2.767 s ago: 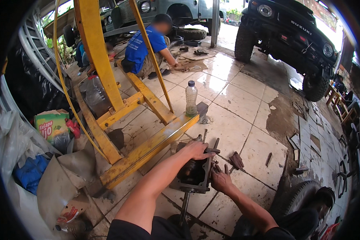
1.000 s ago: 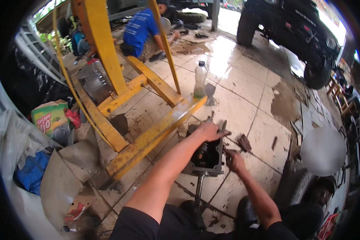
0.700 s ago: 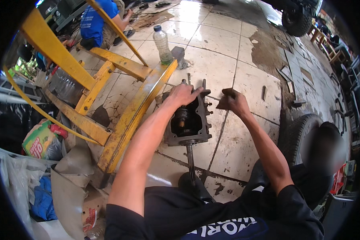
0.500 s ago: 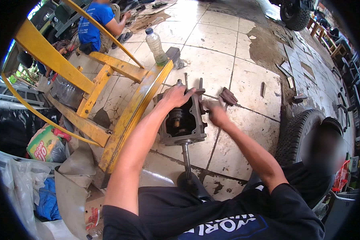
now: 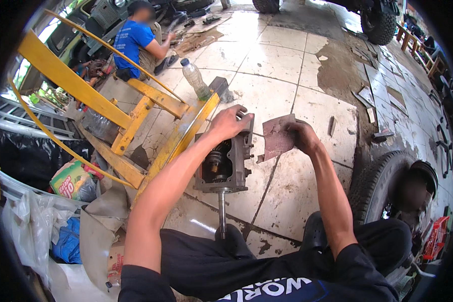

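Note:
A grey metal gearbox housing stands on the floor in front of me, its opening facing up. Inside it dark gears show, and a bright splined shaft sticks out of its near end toward me. My left hand lies over the far end of the housing, fingers curled at its edge; their tips are partly hidden. To the right of the housing, my right hand pinches a worn reddish-brown sheet of sandpaper by its right side. The sheet is spread, with a bent lower corner, apart from the housing.
A yellow steel frame stands close on the left, with a plastic bottle at its far end. A tyre lies at the right. Plastic sheeting is heaped lower left. A person in blue sits farther back.
My right hand has moved right from the housing's side and now holds up the sandpaper, which lay folded on the floor. The left hand stays at the far end of the housing.

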The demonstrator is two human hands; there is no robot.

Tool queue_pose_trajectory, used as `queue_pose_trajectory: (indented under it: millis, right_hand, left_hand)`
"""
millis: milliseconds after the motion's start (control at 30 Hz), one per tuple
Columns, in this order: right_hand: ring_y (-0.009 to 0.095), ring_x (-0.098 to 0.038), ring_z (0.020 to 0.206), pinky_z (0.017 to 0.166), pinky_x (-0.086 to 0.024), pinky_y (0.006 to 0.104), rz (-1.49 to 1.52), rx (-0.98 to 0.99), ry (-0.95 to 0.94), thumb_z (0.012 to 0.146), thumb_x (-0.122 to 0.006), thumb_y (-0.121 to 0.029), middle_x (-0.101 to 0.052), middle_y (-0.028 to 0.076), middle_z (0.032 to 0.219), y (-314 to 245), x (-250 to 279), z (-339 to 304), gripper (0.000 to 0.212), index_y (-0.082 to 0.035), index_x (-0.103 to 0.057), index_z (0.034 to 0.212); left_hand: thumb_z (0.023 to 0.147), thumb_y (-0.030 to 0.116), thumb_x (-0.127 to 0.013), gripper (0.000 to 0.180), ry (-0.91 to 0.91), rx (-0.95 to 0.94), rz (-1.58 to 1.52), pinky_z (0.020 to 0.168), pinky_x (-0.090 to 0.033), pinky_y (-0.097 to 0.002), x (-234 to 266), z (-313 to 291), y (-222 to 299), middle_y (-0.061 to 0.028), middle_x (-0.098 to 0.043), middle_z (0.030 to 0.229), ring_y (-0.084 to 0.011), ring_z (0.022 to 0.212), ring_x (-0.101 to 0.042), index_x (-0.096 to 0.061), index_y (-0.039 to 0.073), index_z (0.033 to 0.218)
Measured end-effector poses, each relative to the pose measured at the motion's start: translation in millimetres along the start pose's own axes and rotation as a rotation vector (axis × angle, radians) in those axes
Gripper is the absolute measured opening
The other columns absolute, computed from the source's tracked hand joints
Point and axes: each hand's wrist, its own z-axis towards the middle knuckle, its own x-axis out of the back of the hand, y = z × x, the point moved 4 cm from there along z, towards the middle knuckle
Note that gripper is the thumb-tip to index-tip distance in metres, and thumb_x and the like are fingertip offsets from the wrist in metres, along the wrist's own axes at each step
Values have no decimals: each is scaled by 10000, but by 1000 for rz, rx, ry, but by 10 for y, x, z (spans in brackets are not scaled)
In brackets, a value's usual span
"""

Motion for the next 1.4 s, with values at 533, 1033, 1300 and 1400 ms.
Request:
queue_pose_trajectory:
  millis: [533, 1033, 1300, 1400]
  right_hand:
    - [299, -577, 1175, 1020, -453, 423, 367, 121, -369, 904, -636, -400, -577, 190, 1303, -470, -217, -84, 669, 61, -479, 1362]
    - [239, -616, 1141, 1026, -460, 331, 92, 12, -528, 869, -698, -130, -640, 133, 1249, -299, -650, -264, 504, 71, -561, 1310]
    - [292, -659, 1008, 900, -498, 349, -654, 371, 110, 836, -569, -75, -698, 152, 1085, 526, -474, 293, 295, -54, -721, 1088]
    - [332, -633, 1067, 918, -496, 371, -911, 484, 260, 866, -546, -78, -680, 165, 1128, 687, -663, 193, 346, -72, -681, 1185]
  left_hand:
    - [909, 361, -670, 395, 120, -73, -413, 833, -490, -369, 130, 18, 929, -190, -703, 963, -275, 914, -666, -687, -12, 1036]
    - [841, 181, -758, 383, -16, 30, -433, 810, -535, -352, -52, -500, 593, -111, -641, 1089, -191, 920, -652, -552, 42, 1133]
    - [809, 556, -696, 756, 231, 388, 7, 1030, -414, -455, -221, -882, -218, -270, -555, 1277, -395, 1218, -516, -525, 8, 1302]
    - [787, 660, -654, 919, 274, 560, 194, 1090, -353, -492, -205, -1145, -429, -308, -411, 1423, -449, 1318, -411, -421, 30, 1414]
